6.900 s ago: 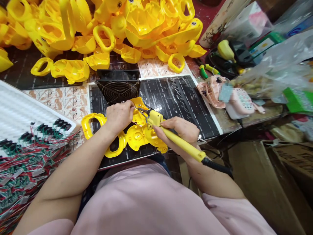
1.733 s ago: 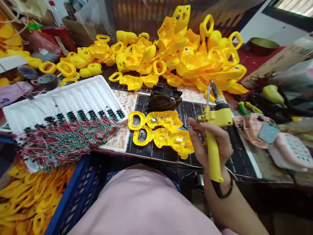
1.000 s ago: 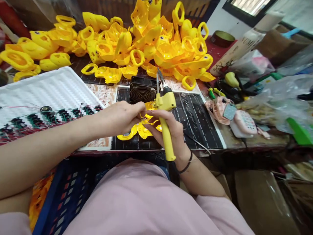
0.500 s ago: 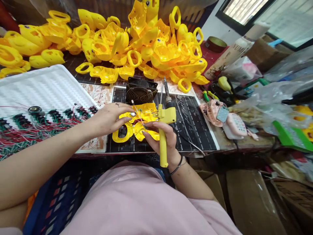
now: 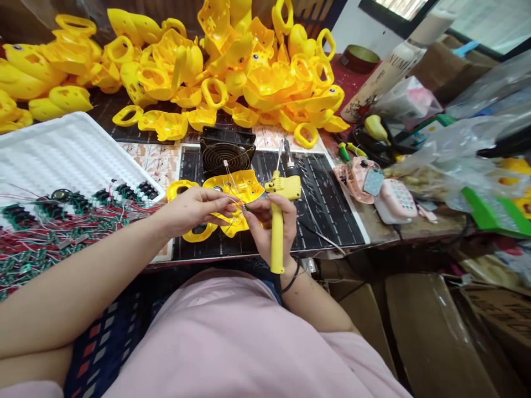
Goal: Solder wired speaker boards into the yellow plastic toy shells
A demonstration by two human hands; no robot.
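Head view: wires (image 5: 233, 184) held up over the yellow shells (image 5: 248, 185), near side of the fan (image 5: 227, 150), long axis slanting from the fingertips toward the fan, both hands about equally near. Left hand (image 5: 199, 209) pinches the wires; right hand (image 5: 262, 235) grips the soldering iron (image 5: 277, 237), tip up to the fan's right, thumb and forefinger seemingly on the wires' lower end. Half a second ago the left fingers were spread, nearer the fan's left; now closed in.

The yellow shells (image 5: 249, 184) are glossy plastic, the soldering gun (image 5: 277, 237) smooth plastic.
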